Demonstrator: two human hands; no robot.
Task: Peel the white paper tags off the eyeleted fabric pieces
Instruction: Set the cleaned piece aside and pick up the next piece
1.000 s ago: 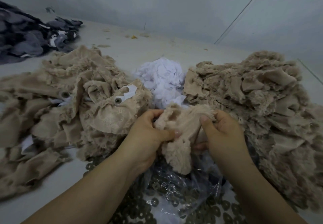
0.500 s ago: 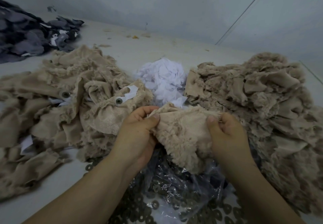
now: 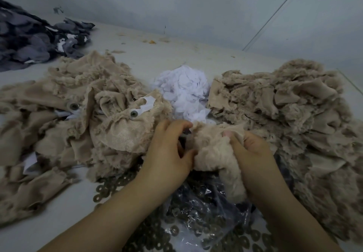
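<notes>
Nearest us, at six o'clock, a clear plastic bag of dark metal washers (image 3: 198,218) lies on the grey counter (image 3: 59,212). Above it our left hand (image 3: 167,157) and right hand (image 3: 253,157) both grip one beige fuzzy fabric piece (image 3: 214,153). Half a second ago we held it stretched wide; now it is bunched, its long axis running twelve to six. We see no tag on it, so we judge we are turning it. Beyond, at twelve o'clock, sits the heap of peeled white paper tags (image 3: 184,92).
</notes>
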